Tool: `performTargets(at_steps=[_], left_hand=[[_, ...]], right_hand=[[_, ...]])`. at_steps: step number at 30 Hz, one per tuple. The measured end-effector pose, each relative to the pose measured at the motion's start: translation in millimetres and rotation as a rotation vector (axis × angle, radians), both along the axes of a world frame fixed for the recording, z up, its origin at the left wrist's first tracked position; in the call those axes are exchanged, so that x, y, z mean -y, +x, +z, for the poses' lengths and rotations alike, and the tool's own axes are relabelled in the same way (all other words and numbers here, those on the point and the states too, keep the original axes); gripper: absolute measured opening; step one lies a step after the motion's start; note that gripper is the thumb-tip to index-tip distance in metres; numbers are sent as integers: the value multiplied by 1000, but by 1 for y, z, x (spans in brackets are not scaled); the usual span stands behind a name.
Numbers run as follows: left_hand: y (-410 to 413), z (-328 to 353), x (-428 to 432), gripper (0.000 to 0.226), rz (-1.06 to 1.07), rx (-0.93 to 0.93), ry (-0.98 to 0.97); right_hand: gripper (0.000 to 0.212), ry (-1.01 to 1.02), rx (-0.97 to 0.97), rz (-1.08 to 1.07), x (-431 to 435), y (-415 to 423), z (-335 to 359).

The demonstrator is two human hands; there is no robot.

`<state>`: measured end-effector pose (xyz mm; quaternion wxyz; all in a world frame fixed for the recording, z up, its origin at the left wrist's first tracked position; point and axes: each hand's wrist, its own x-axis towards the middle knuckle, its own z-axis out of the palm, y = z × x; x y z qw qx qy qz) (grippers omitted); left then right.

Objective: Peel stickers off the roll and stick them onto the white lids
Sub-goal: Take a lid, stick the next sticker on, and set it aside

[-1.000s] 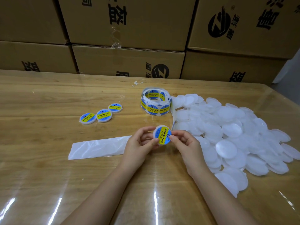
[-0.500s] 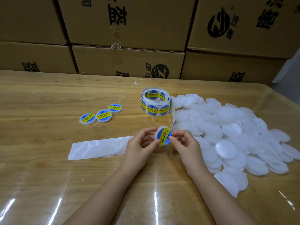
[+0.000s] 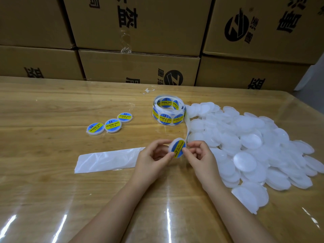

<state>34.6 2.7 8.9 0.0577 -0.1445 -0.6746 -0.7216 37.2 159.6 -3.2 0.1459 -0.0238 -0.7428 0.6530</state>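
We see a person's two bare forearms reaching in from the near edge of the wooden table (image 3: pixel 52 190), which lies under a glossy clear cover. Between the hands, raised just above the tabletop and tilted on edge, is the labelled lid (image 3: pixel 177 147), a white round lid already wearing a blue and yellow sticker. The left hand (image 3: pixel 154 156) pinches its left rim, forefinger on top and thumb underneath, the other fingers loosely curled behind. The right hand (image 3: pixel 199 155) pinches the right rim, thumb tip pressed on the edge of the sticker, its fingers curled as well.

Beyond the hands stands the sticker roll (image 3: pixel 168 112), resting on the table with the same blue and yellow labels around it. A white tail of backing paper (image 3: pixel 188 128) trails from it toward the hands. Just right of the roll, a broad pile of white lids (image 3: pixel 249 146) spreads across the table. To the left, well apart from the roll, three finished lids (image 3: pixel 112 125) lie flat in a touching row. A flat white plastic strip (image 3: pixel 108 160) lies beside the left hand. Printed cardboard boxes (image 3: pixel 140 67) are stacked along the far edge.
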Motion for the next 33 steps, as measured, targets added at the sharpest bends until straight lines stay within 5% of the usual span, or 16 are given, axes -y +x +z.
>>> performTargets(at_steps=[11,33], left_hand=[[-3,2,3,16,-131,230,161],[-7,4,10,13,-102,253,141]], right_hand=[[25,203,-8,130,6,5,-2],[25,75,19,54,1,5,6]])
